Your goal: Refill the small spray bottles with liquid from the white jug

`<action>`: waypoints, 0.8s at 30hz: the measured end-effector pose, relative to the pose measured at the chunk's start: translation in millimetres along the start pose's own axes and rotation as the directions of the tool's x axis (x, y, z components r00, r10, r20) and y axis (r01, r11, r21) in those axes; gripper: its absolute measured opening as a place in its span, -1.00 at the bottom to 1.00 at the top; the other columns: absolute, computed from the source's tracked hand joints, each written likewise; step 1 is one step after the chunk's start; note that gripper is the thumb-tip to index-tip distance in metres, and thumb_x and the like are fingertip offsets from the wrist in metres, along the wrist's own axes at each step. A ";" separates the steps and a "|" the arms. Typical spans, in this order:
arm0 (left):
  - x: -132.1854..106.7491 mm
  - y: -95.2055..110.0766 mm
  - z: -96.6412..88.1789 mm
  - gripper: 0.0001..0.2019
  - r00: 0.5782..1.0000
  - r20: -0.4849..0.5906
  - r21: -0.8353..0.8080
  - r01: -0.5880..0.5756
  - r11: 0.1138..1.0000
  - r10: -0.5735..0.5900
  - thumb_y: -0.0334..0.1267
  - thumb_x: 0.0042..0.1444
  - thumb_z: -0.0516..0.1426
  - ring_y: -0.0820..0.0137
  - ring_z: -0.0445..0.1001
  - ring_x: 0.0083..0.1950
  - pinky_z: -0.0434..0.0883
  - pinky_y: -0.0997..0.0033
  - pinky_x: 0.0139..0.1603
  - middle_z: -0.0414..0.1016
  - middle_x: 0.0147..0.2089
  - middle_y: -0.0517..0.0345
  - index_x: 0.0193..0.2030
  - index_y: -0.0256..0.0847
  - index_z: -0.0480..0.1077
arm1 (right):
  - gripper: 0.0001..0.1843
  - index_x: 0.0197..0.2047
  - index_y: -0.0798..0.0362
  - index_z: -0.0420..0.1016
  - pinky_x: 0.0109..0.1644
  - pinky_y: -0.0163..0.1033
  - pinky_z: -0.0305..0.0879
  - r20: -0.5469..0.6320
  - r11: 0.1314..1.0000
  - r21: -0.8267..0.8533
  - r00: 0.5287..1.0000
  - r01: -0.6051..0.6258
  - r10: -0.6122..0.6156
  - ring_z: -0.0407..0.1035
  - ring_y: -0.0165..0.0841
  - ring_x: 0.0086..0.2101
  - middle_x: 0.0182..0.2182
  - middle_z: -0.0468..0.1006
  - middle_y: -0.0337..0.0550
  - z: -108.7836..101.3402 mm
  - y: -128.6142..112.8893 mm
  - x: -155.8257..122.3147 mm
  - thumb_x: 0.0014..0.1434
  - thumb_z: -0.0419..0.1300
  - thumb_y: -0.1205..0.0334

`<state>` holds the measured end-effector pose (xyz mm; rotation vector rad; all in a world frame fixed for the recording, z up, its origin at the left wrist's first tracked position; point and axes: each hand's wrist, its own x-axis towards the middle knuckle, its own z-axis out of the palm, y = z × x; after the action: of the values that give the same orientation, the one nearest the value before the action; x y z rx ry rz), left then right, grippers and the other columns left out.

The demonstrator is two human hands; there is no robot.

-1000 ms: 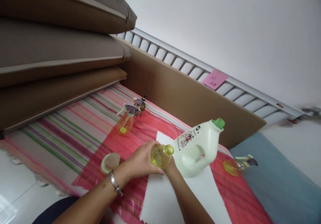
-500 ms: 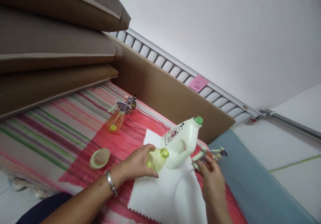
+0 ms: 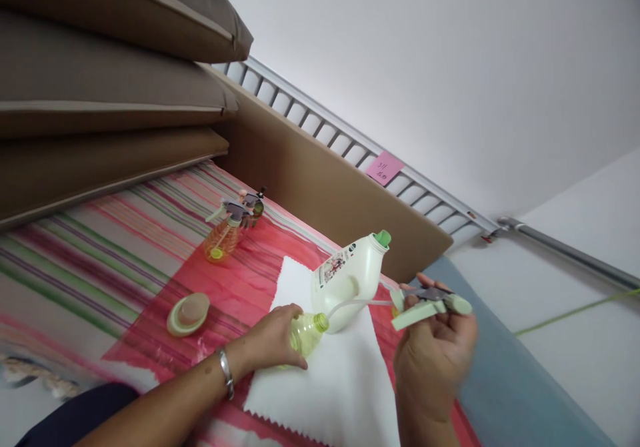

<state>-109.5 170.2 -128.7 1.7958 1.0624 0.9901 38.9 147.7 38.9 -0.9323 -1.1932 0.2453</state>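
My left hand [image 3: 277, 340] is wrapped round a clear yellow-green bottle [image 3: 306, 335], whose open neck points up and to the right. My right hand [image 3: 435, 347] grips a pale green and grey trigger spray head [image 3: 425, 307]. From the spray head a thin bent tube runs left, its end at the bottle's mouth; I cannot tell whether it is inside. Behind the bottle stands a white detergent jug [image 3: 367, 270] with an open spout and a green piece at its mouth. Under bottle and jug lies a white cloth [image 3: 325, 393] with a zigzag edge.
Amber spray bottles [image 3: 223, 237] stand at the back left. A round pale green cap [image 3: 187, 313] lies on the red sheet [image 3: 240, 287]. Stacked brown cushions [image 3: 100, 87] rise at the left, a brown board [image 3: 320, 180] behind. A pink note [image 3: 385, 168] hangs on the radiator.
My right hand has turned and lifted the spray head, bringing the tube's end to the bottle's mouth. The bottle stays in my left hand. The view has shifted slightly.
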 end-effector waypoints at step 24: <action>1.6 2.6 -3.7 -0.22 0.995 0.088 -0.001 0.049 0.999 -0.048 -0.02 -0.36 0.36 0.09 0.36 0.02 0.33 0.19 0.00 0.39 0.01 -0.06 0.04 -0.23 0.25 | -0.63 -0.15 0.00 0.37 -0.07 -0.05 0.34 0.546 0.816 -0.539 0.651 -0.208 0.527 0.42 -0.18 -0.20 -0.25 0.52 -0.12 -12.1 57.9 -29.2 -0.06 0.24 0.08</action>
<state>-111.5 171.6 -124.6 1.7860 1.0446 0.8754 55.1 159.7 -23.9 -1.5819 -1.7659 0.7396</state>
